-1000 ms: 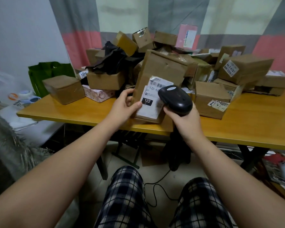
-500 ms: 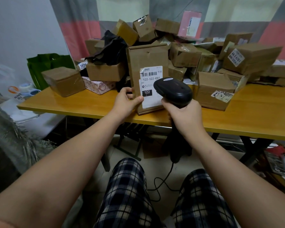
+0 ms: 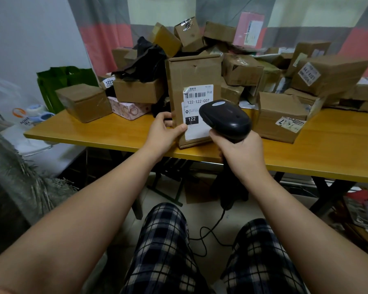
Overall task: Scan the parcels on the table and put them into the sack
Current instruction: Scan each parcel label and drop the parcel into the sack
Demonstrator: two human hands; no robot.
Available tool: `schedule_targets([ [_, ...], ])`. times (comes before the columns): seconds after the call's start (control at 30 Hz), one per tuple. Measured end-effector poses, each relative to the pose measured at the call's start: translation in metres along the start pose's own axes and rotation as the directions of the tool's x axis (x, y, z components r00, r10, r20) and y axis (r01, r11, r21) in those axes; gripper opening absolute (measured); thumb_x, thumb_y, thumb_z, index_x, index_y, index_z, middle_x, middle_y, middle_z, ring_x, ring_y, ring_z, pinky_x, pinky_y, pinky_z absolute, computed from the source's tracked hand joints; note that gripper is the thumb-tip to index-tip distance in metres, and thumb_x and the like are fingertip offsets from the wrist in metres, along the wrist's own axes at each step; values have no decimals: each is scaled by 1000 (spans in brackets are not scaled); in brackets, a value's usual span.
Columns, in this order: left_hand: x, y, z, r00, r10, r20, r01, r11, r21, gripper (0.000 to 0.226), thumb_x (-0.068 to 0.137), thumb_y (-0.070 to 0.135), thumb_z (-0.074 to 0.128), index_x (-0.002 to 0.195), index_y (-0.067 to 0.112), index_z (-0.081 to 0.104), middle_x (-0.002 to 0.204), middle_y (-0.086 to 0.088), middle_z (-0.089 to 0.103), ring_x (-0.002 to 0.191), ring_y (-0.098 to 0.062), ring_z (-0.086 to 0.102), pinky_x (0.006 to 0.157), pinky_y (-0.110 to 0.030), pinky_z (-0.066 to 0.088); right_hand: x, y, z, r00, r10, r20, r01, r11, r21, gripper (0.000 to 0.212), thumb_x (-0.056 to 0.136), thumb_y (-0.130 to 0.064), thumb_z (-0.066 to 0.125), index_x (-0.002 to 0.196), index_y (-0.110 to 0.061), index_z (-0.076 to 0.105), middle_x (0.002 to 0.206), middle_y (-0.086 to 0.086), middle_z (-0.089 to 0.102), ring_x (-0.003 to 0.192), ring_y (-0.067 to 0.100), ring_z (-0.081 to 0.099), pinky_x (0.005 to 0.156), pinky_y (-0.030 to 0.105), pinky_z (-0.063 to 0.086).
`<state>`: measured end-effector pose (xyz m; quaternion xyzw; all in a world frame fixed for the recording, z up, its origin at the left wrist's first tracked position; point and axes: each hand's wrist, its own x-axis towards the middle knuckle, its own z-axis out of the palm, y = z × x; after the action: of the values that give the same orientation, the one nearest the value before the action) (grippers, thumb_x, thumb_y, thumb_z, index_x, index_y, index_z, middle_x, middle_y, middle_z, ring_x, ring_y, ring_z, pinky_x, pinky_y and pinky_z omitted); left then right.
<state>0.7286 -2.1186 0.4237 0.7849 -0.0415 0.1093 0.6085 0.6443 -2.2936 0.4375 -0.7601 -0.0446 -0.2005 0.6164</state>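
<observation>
A tall cardboard parcel (image 3: 192,77) stands upright at the front edge of the wooden table (image 3: 106,132), its white barcode label facing me. My left hand (image 3: 165,129) grips its lower left edge, thumb on the label. My right hand (image 3: 240,151) grips the handle of a black corded barcode scanner (image 3: 225,117), whose head sits just in front of the label's lower right part. Behind lies a heap of several cardboard parcels (image 3: 327,73). A grey woven sack (image 3: 13,172) hangs at the left, below the table.
A small brown box (image 3: 83,101) and a pink patterned box (image 3: 129,108) sit at the table's left. A green bag (image 3: 57,81) and a white plastic bag (image 3: 11,107) stand beyond the left edge. The scanner cable (image 3: 208,232) runs down between my knees.
The parcel went from leaning back to standing upright with its label facing me. The scanner stays close in front of the label. The camera view shifted slightly.
</observation>
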Motion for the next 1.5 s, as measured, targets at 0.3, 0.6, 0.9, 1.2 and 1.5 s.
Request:
schedule_targets([
  [0.3,-106,-42,-102,964,31,-264,-58,994,-97,51,81,4,72,121,20,45,113,-2,62,94,-7,66,77,-16,51,-27,-6,76,919,-76,386,42,994,96,29,72,-22,81,91,-35,64,84,-15,69,76,-4,64,69,16,50],
  [0.6,-220,-117,-243,655,-82,-751,70,996,-47,50,80,-3,71,112,24,43,102,5,57,80,9,62,72,-9,49,-78,-1,252,613,-2,790,39,999,-27,47,57,-57,75,98,-35,68,91,-14,72,91,3,66,80,27,51],
  [0.9,-266,-219,-307,372,-256,-892,383,918,-104,52,83,11,72,120,15,35,106,1,52,98,-19,59,77,-16,50,-92,56,332,533,171,828,-177,980,-88,85,69,-9,85,137,-15,35,103,-23,47,79,-22,53,60,-5,38],
  [1.2,-189,-230,-321,730,-326,-601,488,864,123,42,78,31,77,96,36,39,89,12,55,66,6,57,61,-22,49,-86,79,370,321,434,842,-552,808,-206,12,76,-11,79,86,-14,74,72,-3,74,65,9,71,48,15,49],
  [1.5,-175,-205,-290,776,-319,-544,334,940,-74,42,83,14,72,119,20,50,101,0,64,77,-3,64,73,-18,53,-97,94,371,637,233,735,-235,967,-103,64,67,-20,87,117,-26,48,111,-12,59,101,2,57,83,17,47],
])
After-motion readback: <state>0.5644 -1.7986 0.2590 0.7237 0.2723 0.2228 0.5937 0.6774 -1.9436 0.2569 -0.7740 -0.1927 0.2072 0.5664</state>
